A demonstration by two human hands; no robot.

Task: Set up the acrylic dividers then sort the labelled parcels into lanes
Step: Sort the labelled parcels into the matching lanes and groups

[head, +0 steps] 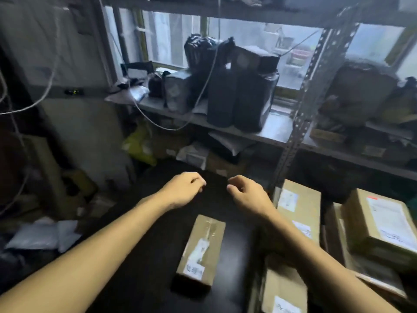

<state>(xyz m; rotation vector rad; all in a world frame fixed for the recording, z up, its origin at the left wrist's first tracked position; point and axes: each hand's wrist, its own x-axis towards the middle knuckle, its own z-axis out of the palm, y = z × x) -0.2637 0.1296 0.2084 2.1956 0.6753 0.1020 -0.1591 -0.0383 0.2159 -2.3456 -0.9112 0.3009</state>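
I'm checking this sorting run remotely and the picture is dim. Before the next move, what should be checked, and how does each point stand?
1. Both hands free: cannot tell. The left hand and right hand are curled as if pinching something; a clear divider might not show against the dark table.
2. Acrylic dividers standing: cannot tell, none visible.
3. Parcel within reach: ok. A small brown parcel lies on the table between the forearms.
4. Its label readable: ok for facing up, but the text is too blurred to read.
5. More parcels waiting: ok. Labelled boxes are stacked to the right.
6. Lanes marked out: not ok, no lanes visible.
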